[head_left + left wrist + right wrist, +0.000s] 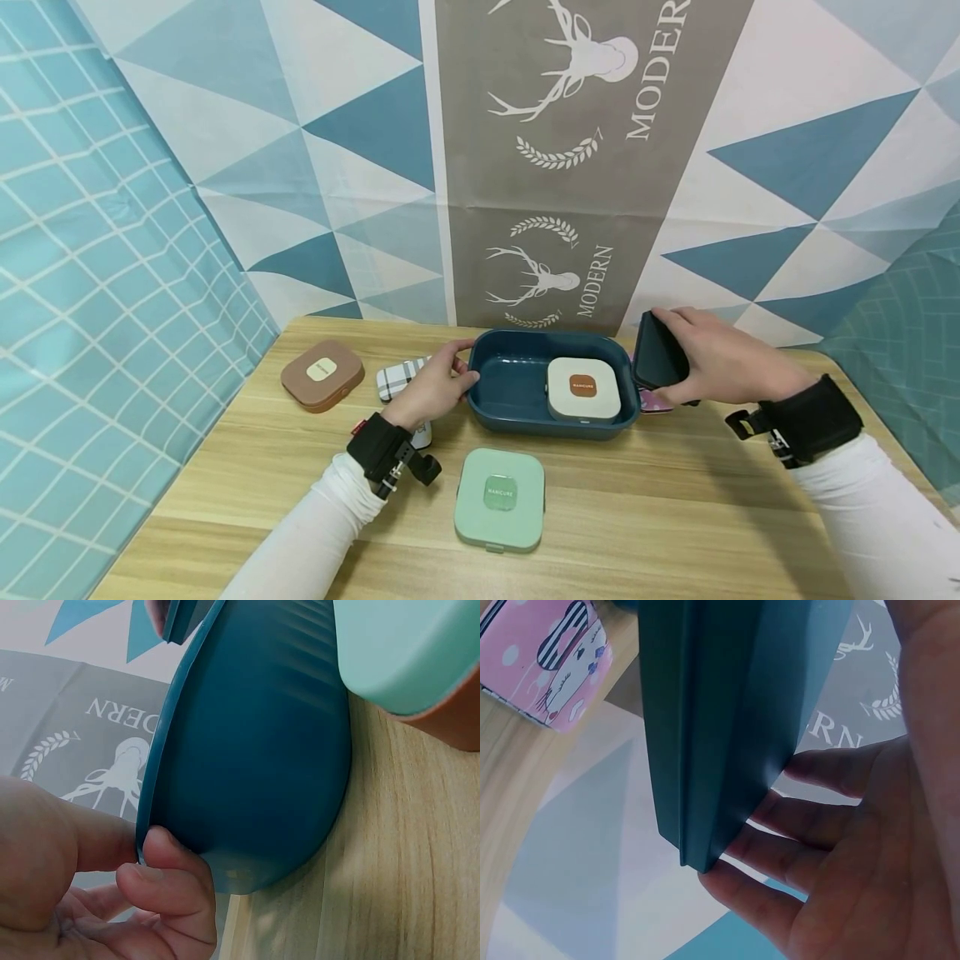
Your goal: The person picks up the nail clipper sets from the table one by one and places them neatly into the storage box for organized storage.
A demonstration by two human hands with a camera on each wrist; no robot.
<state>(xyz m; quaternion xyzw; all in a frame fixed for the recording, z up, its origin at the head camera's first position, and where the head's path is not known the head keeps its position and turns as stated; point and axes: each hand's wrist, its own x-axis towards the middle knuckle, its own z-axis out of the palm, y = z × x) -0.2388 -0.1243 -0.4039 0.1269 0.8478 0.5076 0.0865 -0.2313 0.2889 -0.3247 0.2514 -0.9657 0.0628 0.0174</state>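
Note:
A dark blue oblong basin (517, 421) stands on the wooden table. My left hand (431, 387) pinches its left rim between thumb and fingers; the wrist view shows the fingertips on the basin wall (247, 750). Inside the basin's right half lies a white square case (585, 408) with a brown label. Just past the basin's right end, my right hand (705, 354) holds a dark teal flat case (660, 354) tilted on edge, fingers along its side (712, 735). Below that case lies a pink case (655, 402) with a cartoon print (547, 660), partly hidden.
A mint green square case (498, 521) lies in front of the basin. At the left is a brown case (322, 396) with a cream label. Beside my left hand lies a plaid-patterned case (397, 375), partly covered. A patterned cloth (360, 167) hangs behind the table.

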